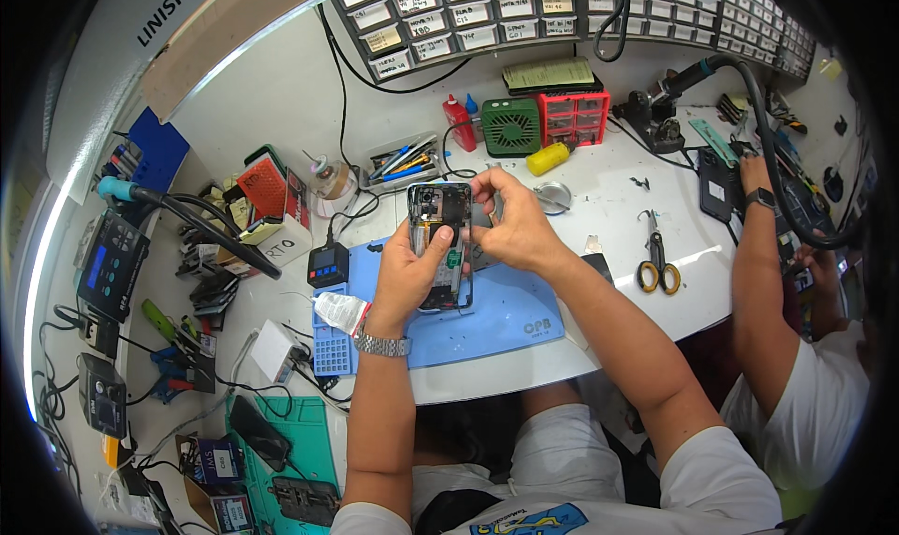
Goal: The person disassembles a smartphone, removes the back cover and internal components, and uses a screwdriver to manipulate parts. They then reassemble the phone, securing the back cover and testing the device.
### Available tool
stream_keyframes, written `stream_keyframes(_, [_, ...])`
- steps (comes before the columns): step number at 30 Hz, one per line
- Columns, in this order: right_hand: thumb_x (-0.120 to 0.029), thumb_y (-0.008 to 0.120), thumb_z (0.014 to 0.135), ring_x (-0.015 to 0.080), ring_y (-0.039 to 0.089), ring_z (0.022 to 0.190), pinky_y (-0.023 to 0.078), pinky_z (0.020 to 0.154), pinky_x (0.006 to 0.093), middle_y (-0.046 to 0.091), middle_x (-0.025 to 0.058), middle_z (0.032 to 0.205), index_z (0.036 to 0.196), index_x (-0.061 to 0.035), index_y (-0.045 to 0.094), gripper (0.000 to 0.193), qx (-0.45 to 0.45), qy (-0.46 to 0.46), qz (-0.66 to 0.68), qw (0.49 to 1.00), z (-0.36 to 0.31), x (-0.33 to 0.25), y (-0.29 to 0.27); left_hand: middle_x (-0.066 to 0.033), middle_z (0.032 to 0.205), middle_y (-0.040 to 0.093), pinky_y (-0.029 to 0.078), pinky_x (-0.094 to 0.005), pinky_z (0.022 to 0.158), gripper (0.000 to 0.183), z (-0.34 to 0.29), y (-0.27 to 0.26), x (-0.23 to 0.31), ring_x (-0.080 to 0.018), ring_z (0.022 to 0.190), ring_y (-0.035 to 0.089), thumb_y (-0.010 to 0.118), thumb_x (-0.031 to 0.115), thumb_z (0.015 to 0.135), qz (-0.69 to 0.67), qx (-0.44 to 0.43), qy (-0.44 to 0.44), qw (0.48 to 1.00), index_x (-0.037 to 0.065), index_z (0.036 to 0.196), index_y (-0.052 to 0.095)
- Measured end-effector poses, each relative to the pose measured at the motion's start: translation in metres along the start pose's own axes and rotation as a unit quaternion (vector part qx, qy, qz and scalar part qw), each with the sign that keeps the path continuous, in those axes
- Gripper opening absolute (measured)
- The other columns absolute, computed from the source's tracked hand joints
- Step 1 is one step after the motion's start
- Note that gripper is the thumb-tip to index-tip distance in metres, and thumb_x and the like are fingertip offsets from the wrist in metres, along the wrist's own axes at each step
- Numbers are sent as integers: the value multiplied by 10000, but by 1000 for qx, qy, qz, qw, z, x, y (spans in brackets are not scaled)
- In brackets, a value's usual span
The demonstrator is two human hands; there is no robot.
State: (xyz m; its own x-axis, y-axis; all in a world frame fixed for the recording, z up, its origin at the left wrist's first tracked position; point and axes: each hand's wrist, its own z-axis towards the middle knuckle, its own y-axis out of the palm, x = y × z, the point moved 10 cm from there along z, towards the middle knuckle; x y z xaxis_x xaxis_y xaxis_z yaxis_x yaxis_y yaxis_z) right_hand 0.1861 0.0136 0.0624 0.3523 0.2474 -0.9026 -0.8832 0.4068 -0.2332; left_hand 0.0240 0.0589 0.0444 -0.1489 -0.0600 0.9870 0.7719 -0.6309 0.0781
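Note:
My left hand grips an opened smartphone by its left edge, holding it upright above the blue work mat. The phone's back is off and its circuit boards and black parts show. My right hand pinches at the phone's upper right corner with thumb and fingertips. A metal watch sits on my left wrist.
Scissors with yellow handles lie right of the mat. A small black meter and a crumpled tube sit left of it. A green fan, red drawer box and yellow bottle stand behind. Another person's arm works at the right.

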Motion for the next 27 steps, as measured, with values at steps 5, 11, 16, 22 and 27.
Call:
stream_keyframes(5, [-49,918,677,228,600,918,558,858,370,633,114,1037,1099,-28,629,512,-6,-33,-49,998,2,-4,-3,-85,1026,766,632,-309,677,296,-1,3,-2,-149,770,748,698,194,1095,7,-10,-10,1000,-8,1300,627])
stream_keyframes(11, [-39,917,675,214,579,892,544,826,365,621,105,1016,1028,-28,586,484,-20,-21,-11,1000,3,0,0,-90,1045,768,656,-316,696,299,-2,3,-5,-149,809,757,707,195,1090,19,-14,-17,1000,-14,1292,638])
stream_keyframes(16, [-35,888,690,207,570,857,534,795,359,614,92,962,977,-32,563,434,-25,-2,-15,1000,5,5,-1,-97,1064,768,665,-323,707,311,-2,7,-4,-147,843,755,711,205,1089,22,-23,-17,999,-17,1295,643])
stream_keyframes(22, [-41,870,691,210,573,838,530,779,361,618,91,934,958,-34,566,404,-21,-8,-10,1000,5,5,-3,-91,1064,767,667,-321,713,320,-3,8,-4,-140,854,751,710,212,1091,26,-22,-20,999,-14,1308,645])
stream_keyframes(27, [-43,871,692,223,588,842,535,781,372,628,102,940,951,-29,581,389,-22,-4,-18,1000,5,5,-5,-84,1053,765,666,-317,712,316,-3,9,-5,-138,851,750,706,212,1093,23,-33,-26,999,-7,1311,645])
